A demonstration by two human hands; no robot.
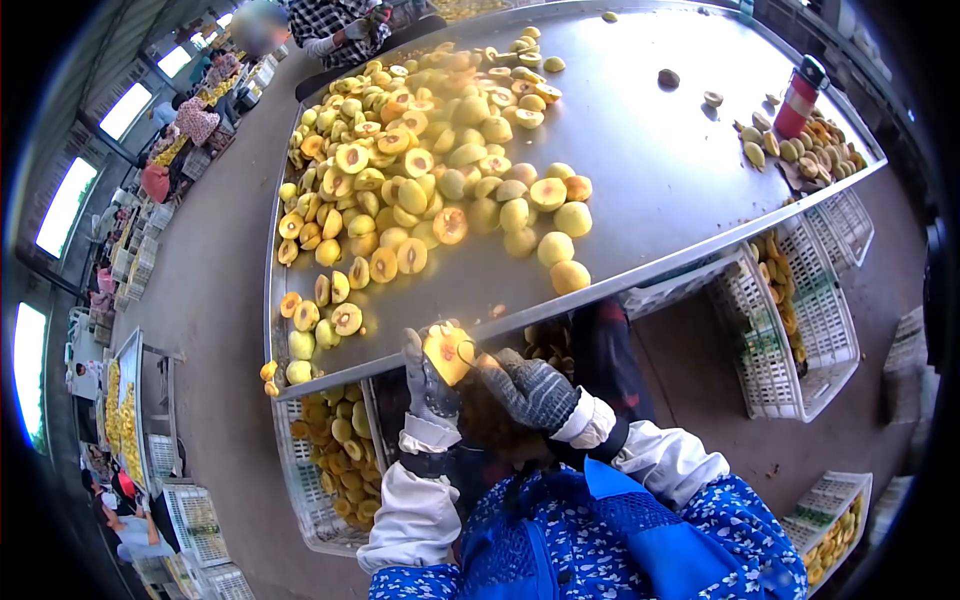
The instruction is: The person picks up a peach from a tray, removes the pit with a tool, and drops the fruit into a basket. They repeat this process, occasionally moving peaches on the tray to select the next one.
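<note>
At the near edge of the metal table, my left hand (432, 385), in a grey glove, grips a yellow peach half (446, 352) with its cut face up. My right hand (527, 388), gloved in grey knit, is closed on a thin curved pitting loop (465, 350). The loop lies against the peach's reddish centre, and its handle is mostly hidden by the fingers. Just beyond my hands, a large heap of peach halves (411, 255) covers the left part of the table, some cut side up and others skin up.
The metal table (640, 190) has a raised rim. A red bottle (800, 100) stands at its right among more fruit (815, 155). Below are white crates of peaches, one at the left (300, 480) and one at the right (800, 390). A co-worker's gloved hand (355, 30) is across the table.
</note>
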